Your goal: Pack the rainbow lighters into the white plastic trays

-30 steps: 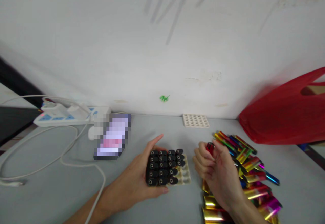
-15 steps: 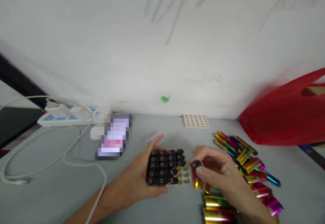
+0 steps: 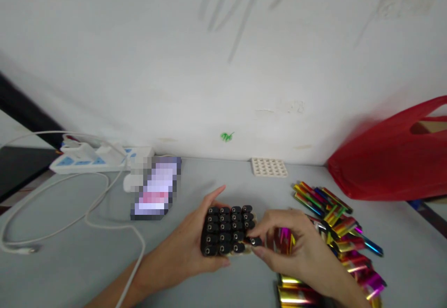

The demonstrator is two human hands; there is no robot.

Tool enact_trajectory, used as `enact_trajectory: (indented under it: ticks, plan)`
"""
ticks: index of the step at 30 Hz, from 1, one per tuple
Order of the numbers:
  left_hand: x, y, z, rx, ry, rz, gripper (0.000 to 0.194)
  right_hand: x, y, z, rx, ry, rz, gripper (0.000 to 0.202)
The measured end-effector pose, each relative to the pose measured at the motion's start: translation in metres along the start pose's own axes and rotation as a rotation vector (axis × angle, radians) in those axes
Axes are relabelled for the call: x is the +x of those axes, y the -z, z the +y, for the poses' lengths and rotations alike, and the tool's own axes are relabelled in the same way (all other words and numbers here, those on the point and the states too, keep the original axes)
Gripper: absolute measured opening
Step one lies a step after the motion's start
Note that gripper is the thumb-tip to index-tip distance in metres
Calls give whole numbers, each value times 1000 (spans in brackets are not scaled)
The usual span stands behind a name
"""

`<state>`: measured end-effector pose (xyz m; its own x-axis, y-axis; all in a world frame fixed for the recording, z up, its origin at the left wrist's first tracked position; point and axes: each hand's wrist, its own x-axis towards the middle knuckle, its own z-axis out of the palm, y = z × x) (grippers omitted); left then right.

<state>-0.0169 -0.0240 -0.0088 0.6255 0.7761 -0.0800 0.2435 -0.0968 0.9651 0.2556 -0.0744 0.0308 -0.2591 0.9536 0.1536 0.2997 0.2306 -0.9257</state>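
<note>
at the near edge of the grey table (image 3: 70, 270) lie gold foil-wrapped sticks (image 3: 291, 294), partly hidden under the right wrist. the right hand (image 3: 296, 249) is closed in a pinch: thumb and forefinger grip a black-capped stick (image 3: 256, 241) by its cap end and hold it at the right side of the tray (image 3: 248, 249), touching the row there; more shiny sticks show inside its curled fingers. the left hand (image 3: 185, 247) cups the tray from the left, palm against its side, thumb along the near edge and fingers spread up past the far edge, one fingertip pointing away. the tray sits between the two hands, a little in front of the person, and is nearly full of black caps (image 3: 225, 229) standing in rows; only a bit of its pale rim shows at the right.

to the right, near the right hand, a loose heap of coloured foil sticks (image 3: 344, 233) spreads over the table in gold, red, green, blue and magenta. to the left a white cable (image 3: 104, 224) loops across the surface and passes under the left forearm.

farther back a blurred phone (image 3: 157, 187) lies flat, with a small white object just beside it. behind that a white power strip (image 3: 98, 156) with plugs sits by the wall. an empty pale tray with holes (image 3: 269, 167) rests against the wall (image 3: 223, 56), and a red plastic bag (image 3: 394, 159) stands at the far right.
</note>
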Motion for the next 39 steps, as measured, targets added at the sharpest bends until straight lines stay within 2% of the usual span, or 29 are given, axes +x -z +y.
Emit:
enact_trajectory:
  ticks: [2, 6, 9, 13, 16, 19, 21, 24, 27, 30, 35, 39]
  plan:
    - [0, 0, 0, -1, 7, 2, 127, 1, 1, -2, 7, -34, -19, 7]
    - [-1, 0, -2, -16, 4, 7, 126, 1, -2, -1, 60, -121, -41, 13]
    - [0, 0, -3, -19, 2, 6, 125, 0, -5, -1, 97, -105, -30, 12]
    - [0, -1, -2, -1, -1, 14, 123, 0, -5, -2, 93, -85, 47, 23]
    - [-1, -1, 0, -14, 13, 11, 124, 1, 2, 4, -152, -132, 247, 28]
    - [-1, -1, 1, -48, 25, 7, 122, 4, 15, 20, -591, -256, 497, 23]
    - [-1, -1, 1, -64, 23, 3, 122, 3, 24, 31, -876, -377, 601, 21]
    - [-1, -1, 1, -54, 33, -3, 123, 1, 34, 42, -1160, -515, 579, 21]
    - [0, -2, 2, -50, 42, -4, 123, -2, 38, 48, -1258, -586, 534, 20]
    - [0, -2, 3, -54, 40, 2, 122, -3, 41, 56, -1249, -559, 514, 17]
    - [-1, -1, 1, -38, 29, 8, 123, -1, 44, 68, -1133, -315, 497, 4]
    - [-1, 0, 2, -47, 27, 4, 123, 5, 38, 63, -1097, -224, 445, 3]
